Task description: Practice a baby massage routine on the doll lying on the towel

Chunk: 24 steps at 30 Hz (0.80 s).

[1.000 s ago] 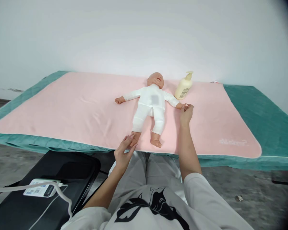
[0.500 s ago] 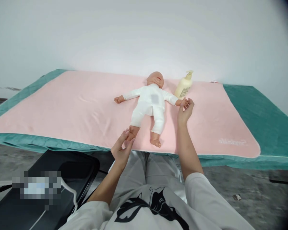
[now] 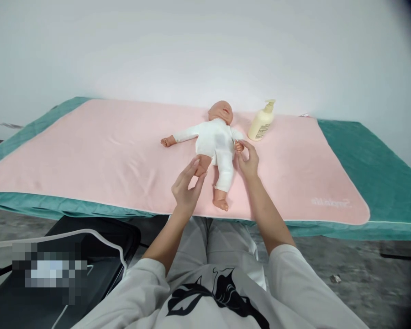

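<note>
A baby doll (image 3: pixel 222 137) in a white suit lies on its back on a pink mat (image 3: pixel 123 151), its head toward the wall. My left hand (image 3: pixel 188 183) holds the doll's foot on the left side between thumb and fingers, and that leg is bent up toward the belly. With my right hand (image 3: pixel 248 160) I grip the doll's hand on the right side, close beside its torso. The doll's other arm stretches out to the left, and its other leg lies straight on the mat.
A pale yellow pump bottle (image 3: pixel 261 123) stands on the mat, right of the doll's head. Green padding (image 3: pixel 380 164) shows around the mat. At the lower left is a black chair (image 3: pixel 99 246) with a white cable and a pixelated object.
My left hand has moved up and forward with the doll's foot, bending its leg. My right hand has moved left, bringing the doll's hand in toward its body.
</note>
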### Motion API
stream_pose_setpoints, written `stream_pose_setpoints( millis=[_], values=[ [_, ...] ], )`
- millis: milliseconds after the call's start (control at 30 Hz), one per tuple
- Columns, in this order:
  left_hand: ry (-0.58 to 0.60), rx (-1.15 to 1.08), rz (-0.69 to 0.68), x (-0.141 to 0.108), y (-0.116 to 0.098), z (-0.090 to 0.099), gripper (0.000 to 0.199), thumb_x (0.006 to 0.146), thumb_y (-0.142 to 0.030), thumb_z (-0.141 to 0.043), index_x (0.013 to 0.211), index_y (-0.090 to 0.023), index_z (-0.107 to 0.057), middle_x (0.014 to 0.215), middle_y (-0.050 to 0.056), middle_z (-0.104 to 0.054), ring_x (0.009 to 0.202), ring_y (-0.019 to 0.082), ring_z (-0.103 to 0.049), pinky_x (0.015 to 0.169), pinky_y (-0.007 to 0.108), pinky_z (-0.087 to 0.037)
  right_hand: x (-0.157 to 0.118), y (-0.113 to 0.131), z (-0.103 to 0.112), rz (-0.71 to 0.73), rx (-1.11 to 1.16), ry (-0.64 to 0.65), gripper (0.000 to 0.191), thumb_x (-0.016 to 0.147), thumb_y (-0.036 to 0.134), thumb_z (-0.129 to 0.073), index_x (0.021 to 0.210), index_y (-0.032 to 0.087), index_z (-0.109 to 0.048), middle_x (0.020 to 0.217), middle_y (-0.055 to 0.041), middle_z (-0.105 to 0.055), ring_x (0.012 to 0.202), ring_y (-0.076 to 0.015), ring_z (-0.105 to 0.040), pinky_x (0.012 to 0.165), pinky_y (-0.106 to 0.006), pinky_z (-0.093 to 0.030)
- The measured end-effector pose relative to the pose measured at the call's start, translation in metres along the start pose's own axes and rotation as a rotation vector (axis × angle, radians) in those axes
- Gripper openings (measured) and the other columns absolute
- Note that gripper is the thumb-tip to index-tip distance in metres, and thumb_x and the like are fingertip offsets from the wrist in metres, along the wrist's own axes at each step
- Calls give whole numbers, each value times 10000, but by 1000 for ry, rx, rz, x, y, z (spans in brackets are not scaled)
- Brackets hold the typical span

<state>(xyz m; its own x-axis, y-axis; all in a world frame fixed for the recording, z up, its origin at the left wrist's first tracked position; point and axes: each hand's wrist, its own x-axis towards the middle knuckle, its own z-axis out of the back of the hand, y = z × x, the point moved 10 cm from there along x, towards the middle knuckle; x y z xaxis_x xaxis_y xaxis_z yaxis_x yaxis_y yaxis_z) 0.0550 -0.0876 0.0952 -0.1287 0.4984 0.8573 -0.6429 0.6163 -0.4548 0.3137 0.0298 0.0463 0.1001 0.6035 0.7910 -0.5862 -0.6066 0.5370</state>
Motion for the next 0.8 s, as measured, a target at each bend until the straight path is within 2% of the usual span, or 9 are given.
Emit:
stream_pose_setpoints(
  millis=[167,333,500,600,800],
  values=[
    [-17,2,-12,17,-4,-17,409,892,-243,-681,1294,-209,-607,1246,71,-709,1124,213,-697,971,339,-590,1,11,-13,51,-39,124,343,957,385,-500,1255,249,-601,1243,-76,-697,1180,-228,-644,1050,-436,-509],
    [22,-11,12,24,3,-32,388,917,-280,-645,1296,-209,-605,1266,72,-699,1154,213,-682,999,349,-571,1,13,-17,96,-54,138,317,962,371,-510,1240,258,-612,1234,-69,-705,1191,-223,-644,1048,-431,-507],
    [34,-17,-7,23,2,-37,374,911,-268,-651,1278,-209,-613,1244,68,-711,1134,204,-691,989,339,-573,1,9,-18,84,-73,143,328,964,388,-490,1242,258,-608,1230,-71,-704,1216,-229,-629,1058,-449,-502],
    [26,-9,6,22,0,-34,352,904,-275,-661,1249,-211,-628,1217,65,-723,1109,208,-703,973,345,-582,1,5,-10,46,-62,77,338,960,406,-486,1234,250,-609,1231,-81,-692,1210,-227,-625,1061,-451,-503],
    [-6,35,19,16,-5,-19,378,861,-281,-719,1223,-209,-642,1159,65,-746,1030,223,-732,922,360,-605,2,-19,21,-114,-15,-180,356,924,414,-543,1218,220,-599,1202,-97,-668,1168,-220,-625,1034,-433,-502]
  ],
)
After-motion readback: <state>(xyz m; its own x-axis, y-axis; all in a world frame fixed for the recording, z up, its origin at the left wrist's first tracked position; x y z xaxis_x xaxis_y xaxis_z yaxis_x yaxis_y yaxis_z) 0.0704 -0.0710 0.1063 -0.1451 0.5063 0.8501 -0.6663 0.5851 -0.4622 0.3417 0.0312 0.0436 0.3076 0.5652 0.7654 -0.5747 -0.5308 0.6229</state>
